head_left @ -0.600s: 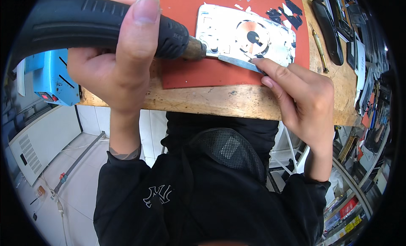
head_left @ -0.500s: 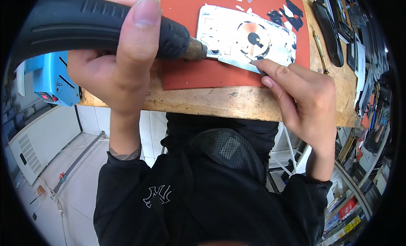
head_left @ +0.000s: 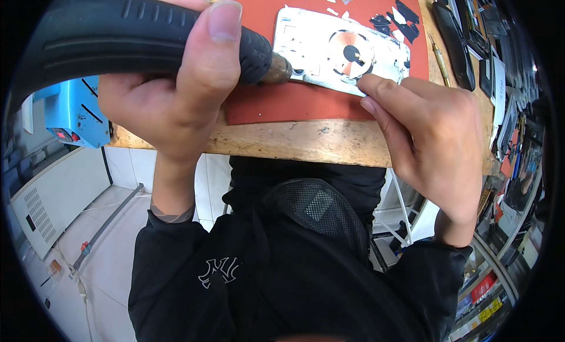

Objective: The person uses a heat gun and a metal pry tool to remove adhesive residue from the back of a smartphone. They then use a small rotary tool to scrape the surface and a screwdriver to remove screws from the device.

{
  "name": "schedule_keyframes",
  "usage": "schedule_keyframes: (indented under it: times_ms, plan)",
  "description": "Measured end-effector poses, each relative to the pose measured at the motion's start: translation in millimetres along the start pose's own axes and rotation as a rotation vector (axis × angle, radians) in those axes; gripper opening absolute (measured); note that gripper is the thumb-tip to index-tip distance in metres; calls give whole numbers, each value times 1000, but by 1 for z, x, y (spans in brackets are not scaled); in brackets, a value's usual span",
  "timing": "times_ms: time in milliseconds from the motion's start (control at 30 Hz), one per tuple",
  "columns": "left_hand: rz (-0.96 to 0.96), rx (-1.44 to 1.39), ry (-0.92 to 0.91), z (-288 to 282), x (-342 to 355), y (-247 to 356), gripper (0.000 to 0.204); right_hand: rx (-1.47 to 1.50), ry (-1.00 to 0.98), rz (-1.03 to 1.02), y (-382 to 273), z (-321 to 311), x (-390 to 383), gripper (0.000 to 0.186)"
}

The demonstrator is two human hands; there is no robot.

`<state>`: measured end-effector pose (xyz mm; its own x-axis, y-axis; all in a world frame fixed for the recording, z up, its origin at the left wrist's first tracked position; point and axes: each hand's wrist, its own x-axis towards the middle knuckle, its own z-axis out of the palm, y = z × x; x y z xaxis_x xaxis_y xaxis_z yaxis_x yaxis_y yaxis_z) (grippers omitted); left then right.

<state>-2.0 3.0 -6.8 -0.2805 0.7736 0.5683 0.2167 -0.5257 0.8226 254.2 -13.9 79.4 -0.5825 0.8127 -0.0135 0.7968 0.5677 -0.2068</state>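
My left hand (head_left: 170,89) is closed around the thick black handle of a hot air gun (head_left: 147,39), thumb along its top. The gun's metal nozzle (head_left: 278,69) points at the near left part of a phone body (head_left: 318,48). This silvery-white body lies flat, with a round copper coil and a dark centre. My right hand (head_left: 426,118) pinches thumb and forefinger together at the phone's near edge, right of the nozzle; what sits between the fingertips is hidden. Under the phone is a red mat (head_left: 294,104).
Black and white broken shards (head_left: 403,24) lie on the mat beyond the phone. A thin screwdriver (head_left: 439,62) and a long black object (head_left: 453,45) rest on the wooden table (head_left: 294,142) at right. A blue device (head_left: 79,112) stands at left.
My left hand and the hot air gun have shifted slightly right. The right hand has stayed near the phone's edge, its wrist moving a little right; a pale ribbed strip there no longer shows clearly.
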Motion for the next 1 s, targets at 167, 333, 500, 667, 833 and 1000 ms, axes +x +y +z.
schedule_keyframes:
  times_ms: [167,333,500,667,833,1000]
  plan:
    - [-113,58,-19,1,-2,12,24,12,18,-79,11,4,9,13]
    - [-54,76,13,5,0,7,24,48,-3,-26,6,6,4,14]
    - [-30,105,4,3,0,3,24,85,-35,35,0,10,2,15]
    - [-19,86,19,4,0,3,23,94,-11,75,-9,9,-2,15]
    - [-18,96,-6,4,-1,4,20,130,-15,144,-19,14,-7,15]
    - [-41,77,1,3,-1,4,21,243,36,236,-27,26,-13,16]
